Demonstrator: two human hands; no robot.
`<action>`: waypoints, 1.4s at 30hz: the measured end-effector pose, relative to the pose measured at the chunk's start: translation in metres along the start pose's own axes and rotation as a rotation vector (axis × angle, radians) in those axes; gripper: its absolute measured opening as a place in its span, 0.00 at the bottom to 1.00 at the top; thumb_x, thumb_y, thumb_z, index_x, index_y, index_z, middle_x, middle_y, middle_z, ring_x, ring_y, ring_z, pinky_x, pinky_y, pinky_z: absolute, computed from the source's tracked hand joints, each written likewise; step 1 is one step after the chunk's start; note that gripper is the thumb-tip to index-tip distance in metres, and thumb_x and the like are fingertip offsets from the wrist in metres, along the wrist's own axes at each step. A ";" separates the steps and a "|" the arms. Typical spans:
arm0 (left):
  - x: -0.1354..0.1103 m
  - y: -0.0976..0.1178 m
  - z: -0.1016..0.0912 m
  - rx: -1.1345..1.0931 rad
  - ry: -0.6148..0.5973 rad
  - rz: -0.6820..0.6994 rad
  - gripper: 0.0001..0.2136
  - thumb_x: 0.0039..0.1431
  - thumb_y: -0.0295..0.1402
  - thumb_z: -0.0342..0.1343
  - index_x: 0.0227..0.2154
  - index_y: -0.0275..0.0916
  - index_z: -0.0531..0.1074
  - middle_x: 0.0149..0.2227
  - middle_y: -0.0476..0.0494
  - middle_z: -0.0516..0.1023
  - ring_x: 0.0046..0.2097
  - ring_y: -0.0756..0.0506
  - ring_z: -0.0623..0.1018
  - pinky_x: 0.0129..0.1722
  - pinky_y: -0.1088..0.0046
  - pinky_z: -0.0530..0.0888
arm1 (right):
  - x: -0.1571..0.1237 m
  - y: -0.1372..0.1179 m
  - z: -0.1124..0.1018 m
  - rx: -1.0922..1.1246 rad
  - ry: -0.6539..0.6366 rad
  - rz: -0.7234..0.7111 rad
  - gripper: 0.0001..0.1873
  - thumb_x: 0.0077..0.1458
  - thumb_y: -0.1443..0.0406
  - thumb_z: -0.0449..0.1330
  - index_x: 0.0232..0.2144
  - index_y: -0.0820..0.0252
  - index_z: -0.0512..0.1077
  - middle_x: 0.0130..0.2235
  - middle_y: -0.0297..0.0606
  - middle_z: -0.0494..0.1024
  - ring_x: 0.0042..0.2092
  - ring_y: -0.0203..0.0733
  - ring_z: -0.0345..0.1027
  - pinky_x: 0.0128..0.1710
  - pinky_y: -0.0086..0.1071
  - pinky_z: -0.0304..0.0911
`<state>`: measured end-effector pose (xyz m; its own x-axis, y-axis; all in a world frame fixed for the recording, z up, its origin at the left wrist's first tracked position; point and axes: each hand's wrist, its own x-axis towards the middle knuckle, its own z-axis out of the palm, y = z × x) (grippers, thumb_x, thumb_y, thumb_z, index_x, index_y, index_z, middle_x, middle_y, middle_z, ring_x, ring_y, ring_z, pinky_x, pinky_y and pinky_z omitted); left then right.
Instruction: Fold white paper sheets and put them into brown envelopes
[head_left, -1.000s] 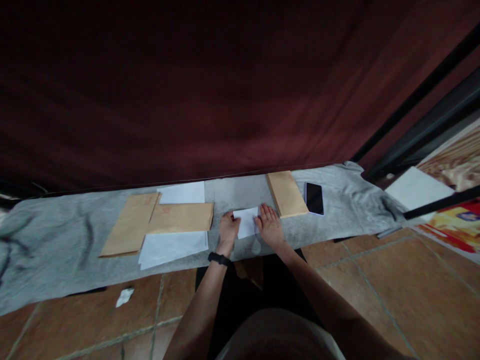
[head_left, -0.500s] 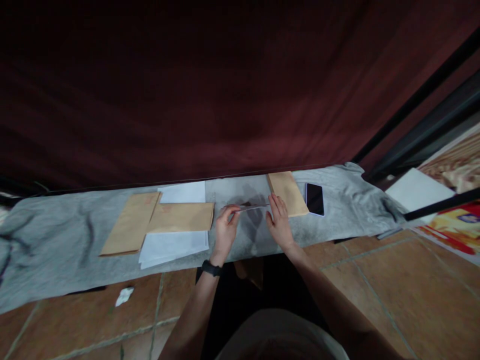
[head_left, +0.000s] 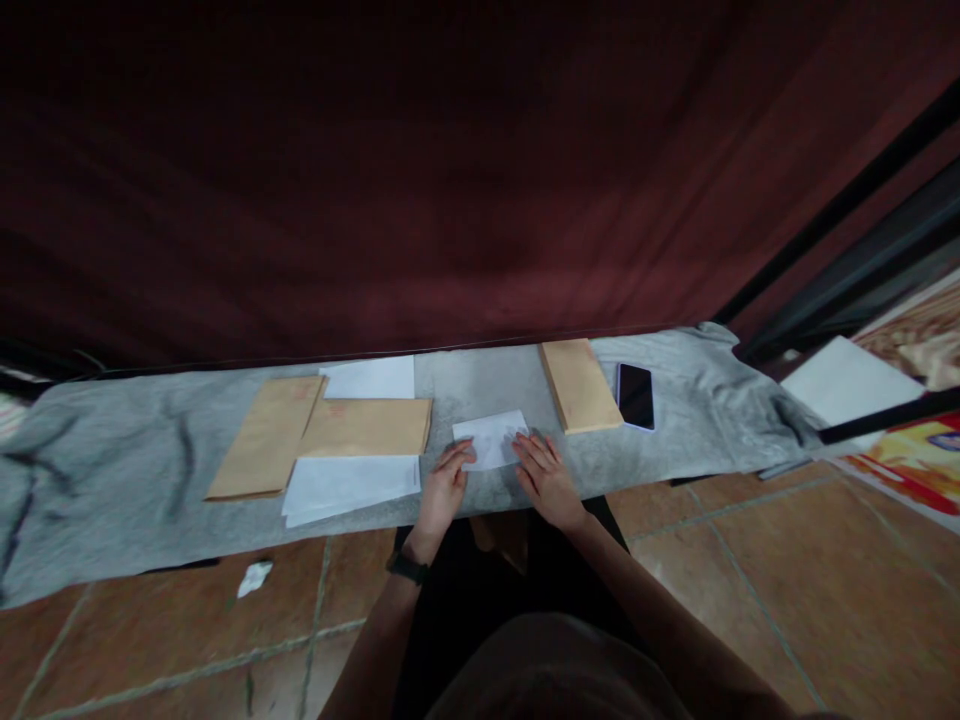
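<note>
A small folded sheet of white paper (head_left: 489, 438) lies nearly flat on the grey cloth (head_left: 480, 375) in front of me. At its lower left corner, my left hand (head_left: 445, 490) has its fingers and thumb closed on the paper's edge; a dark band circles that wrist. My right hand (head_left: 546, 480) rests on the right edge with fingers stretched out flat. Left of the paper, one brown envelope (head_left: 367, 427) lies across white sheets (head_left: 352, 487) and meets another, slanted brown envelope (head_left: 266, 440). Right of my right hand is a stack of brown envelopes (head_left: 581, 385).
A phone (head_left: 636, 397) lies beside the envelope stack. Dark red fabric (head_left: 450, 200) hangs along the far edge of the cloth-covered surface. Black bars (head_left: 847, 205) stand at the right, near a white board (head_left: 847, 380). A crumpled white scrap (head_left: 255, 578) lies on the tiled floor.
The white paper, held up edge-on before, has come down onto the cloth with its face showing. Both hands have moved lower and nearer to me, and my right fingers now lie flat.
</note>
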<state>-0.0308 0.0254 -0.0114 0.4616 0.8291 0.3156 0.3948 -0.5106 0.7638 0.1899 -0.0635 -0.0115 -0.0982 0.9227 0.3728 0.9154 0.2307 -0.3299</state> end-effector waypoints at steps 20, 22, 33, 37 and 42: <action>-0.032 0.046 0.032 0.588 -0.129 0.095 0.25 0.69 0.32 0.43 0.67 0.33 0.57 0.68 0.34 0.60 0.71 0.40 0.56 0.70 0.50 0.54 | 0.004 -0.029 0.002 -0.050 -0.143 -0.045 0.26 0.70 0.64 0.46 0.68 0.58 0.57 0.69 0.37 0.60 0.70 0.45 0.52 0.71 0.51 0.44; -0.034 0.046 0.034 0.602 -0.126 0.080 0.25 0.70 0.32 0.43 0.68 0.33 0.55 0.69 0.34 0.59 0.71 0.40 0.55 0.70 0.50 0.54 | 0.002 -0.029 0.004 -0.060 -0.141 -0.039 0.26 0.70 0.63 0.46 0.68 0.56 0.57 0.69 0.37 0.61 0.69 0.45 0.52 0.70 0.51 0.44; -0.044 0.046 0.036 0.668 -0.066 -0.015 0.28 0.70 0.37 0.45 0.68 0.28 0.52 0.70 0.28 0.55 0.72 0.37 0.52 0.70 0.47 0.54 | -0.008 -0.026 0.009 -0.114 -0.085 0.068 0.29 0.71 0.59 0.47 0.70 0.60 0.53 0.69 0.43 0.60 0.69 0.49 0.52 0.70 0.53 0.43; -0.046 0.046 0.037 0.667 -0.022 -0.053 0.29 0.70 0.38 0.45 0.68 0.27 0.51 0.69 0.26 0.57 0.72 0.35 0.53 0.69 0.46 0.54 | -0.012 -0.024 0.009 -0.133 -0.042 0.113 0.30 0.71 0.59 0.46 0.70 0.61 0.50 0.68 0.45 0.60 0.69 0.51 0.52 0.69 0.53 0.44; -0.049 0.047 0.037 0.638 0.041 -0.108 0.30 0.70 0.39 0.46 0.69 0.27 0.51 0.69 0.24 0.56 0.71 0.34 0.55 0.69 0.45 0.55 | -0.016 -0.020 0.009 -0.155 0.003 0.174 0.30 0.71 0.59 0.46 0.71 0.62 0.50 0.68 0.47 0.60 0.69 0.53 0.54 0.68 0.54 0.46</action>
<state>-0.0049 -0.0475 -0.0118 0.3676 0.8848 0.2863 0.8374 -0.4488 0.3121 0.1697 -0.0797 -0.0187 0.0675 0.9435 0.3245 0.9675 0.0175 -0.2522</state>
